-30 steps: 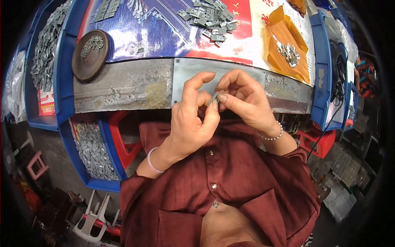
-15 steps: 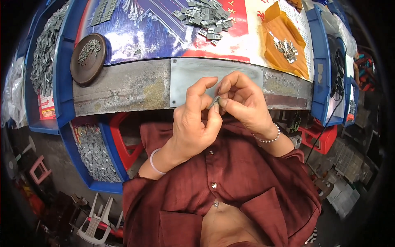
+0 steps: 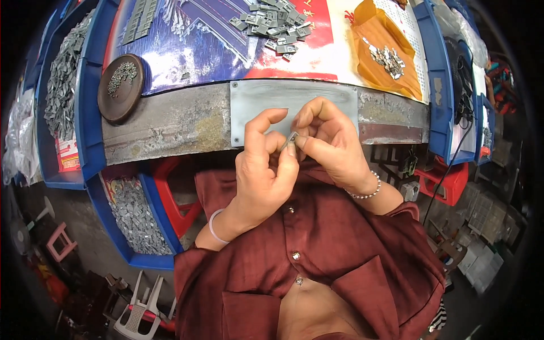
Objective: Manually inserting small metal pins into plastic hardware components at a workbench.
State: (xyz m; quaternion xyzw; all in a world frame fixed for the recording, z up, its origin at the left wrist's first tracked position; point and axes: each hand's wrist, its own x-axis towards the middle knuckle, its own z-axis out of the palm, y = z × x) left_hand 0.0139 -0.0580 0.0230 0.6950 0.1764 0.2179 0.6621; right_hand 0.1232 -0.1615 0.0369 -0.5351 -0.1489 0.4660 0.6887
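A small grey part (image 3: 289, 139) is pinched between thumb and finger of my left hand (image 3: 265, 164), just in front of the bench edge. My right hand (image 3: 331, 148) meets it there, its thumb and fingertips closed at the part's upper end; whether they hold a second, smaller piece I cannot tell. Beneath and behind the hands lies a pale metal plate (image 3: 249, 105) screwed to the bench. Beyond it is a heap of grey rectangular parts (image 3: 277, 25). Small shiny metal pieces (image 3: 388, 61) lie on orange-brown paper (image 3: 368, 34) at the right.
A round brown dish (image 3: 107, 105) holding tiny metal bits stands at left. Blue bins (image 3: 93, 96) full of grey parts flank the bench; another bin (image 3: 150, 260) sits lower left. Another blue tray (image 3: 439, 85) with black cable is at right. Red stools (image 3: 178, 209) stand under the bench.
The view has shifted slightly. Both hands stay together at the small grey part, with only a slight change in the fingers.
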